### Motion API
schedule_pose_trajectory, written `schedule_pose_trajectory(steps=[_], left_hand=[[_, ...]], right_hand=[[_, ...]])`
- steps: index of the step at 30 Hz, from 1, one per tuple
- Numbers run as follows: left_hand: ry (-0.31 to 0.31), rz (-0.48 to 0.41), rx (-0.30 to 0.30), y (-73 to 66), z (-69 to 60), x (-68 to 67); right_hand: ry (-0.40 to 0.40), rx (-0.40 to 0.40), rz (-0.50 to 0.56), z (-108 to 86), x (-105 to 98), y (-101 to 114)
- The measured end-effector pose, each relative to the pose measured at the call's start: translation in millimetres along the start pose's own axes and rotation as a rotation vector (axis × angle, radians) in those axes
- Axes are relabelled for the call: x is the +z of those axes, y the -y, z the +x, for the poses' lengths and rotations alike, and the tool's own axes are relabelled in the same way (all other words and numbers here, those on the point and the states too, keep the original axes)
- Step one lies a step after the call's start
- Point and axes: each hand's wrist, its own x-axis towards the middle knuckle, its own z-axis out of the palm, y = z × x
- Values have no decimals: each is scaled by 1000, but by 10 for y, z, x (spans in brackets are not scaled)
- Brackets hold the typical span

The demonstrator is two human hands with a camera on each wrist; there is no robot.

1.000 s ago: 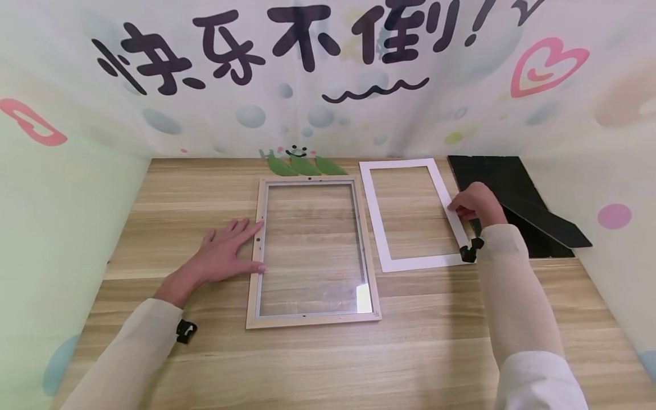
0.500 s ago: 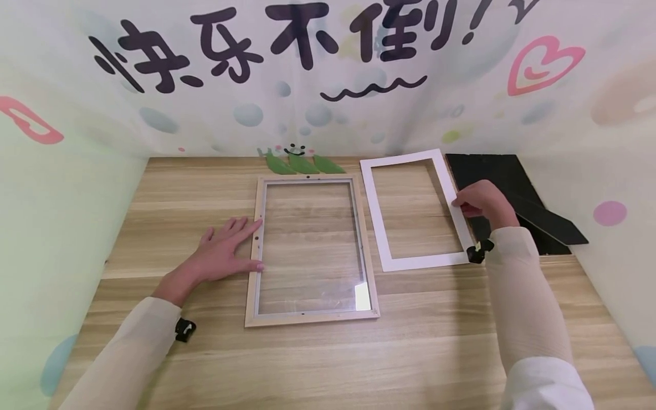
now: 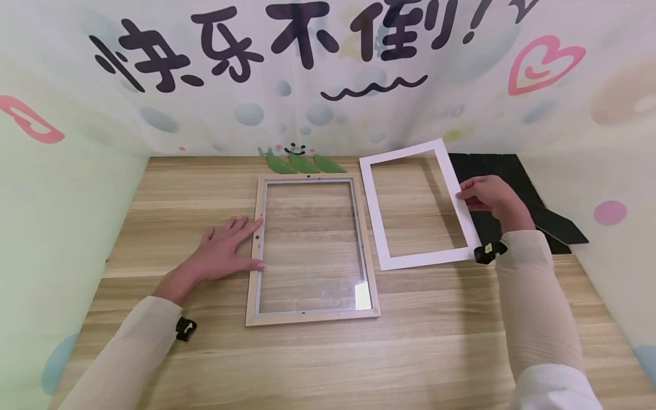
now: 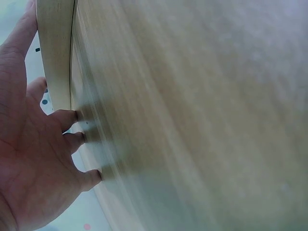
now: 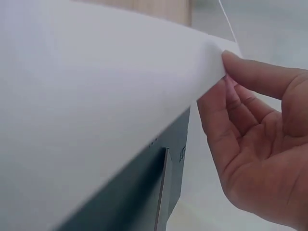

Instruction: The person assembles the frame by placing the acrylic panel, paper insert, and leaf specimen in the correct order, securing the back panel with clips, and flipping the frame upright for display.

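A light wooden picture frame (image 3: 312,320) with a clear pane lies on the table, its inner ledge facing up. My left hand (image 3: 217,256) rests at its left side, fingers spread, with thumb and forefinger touching the frame's edge. In the left wrist view the other fingertips of that hand (image 4: 38,154) touch the tabletop. To the right, a white mat board (image 3: 456,182) with a rectangular opening is tilted, its right side raised. My right hand (image 3: 494,196) pinches that right side between thumb and fingers, as the right wrist view also shows at the mat's edge.
A black backing board (image 3: 489,165) with a stand leg (image 3: 558,225) lies at the back right, partly hidden by the right hand and mat. Three green leaves (image 3: 304,164) lie behind the frame. A printed curtain (image 3: 230,125) stands along the table's back edge.
My right hand has lifted the mat board's right side off the table and moved slightly rightward and away. The left hand and the picture frame have stayed in place.
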Motion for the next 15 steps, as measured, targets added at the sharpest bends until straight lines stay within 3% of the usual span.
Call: schedule_pose_trajectory(steps=[15], left_hand=[[4, 5, 1, -6, 10, -4]], right_hand=[[59, -112, 275, -123, -164, -67]])
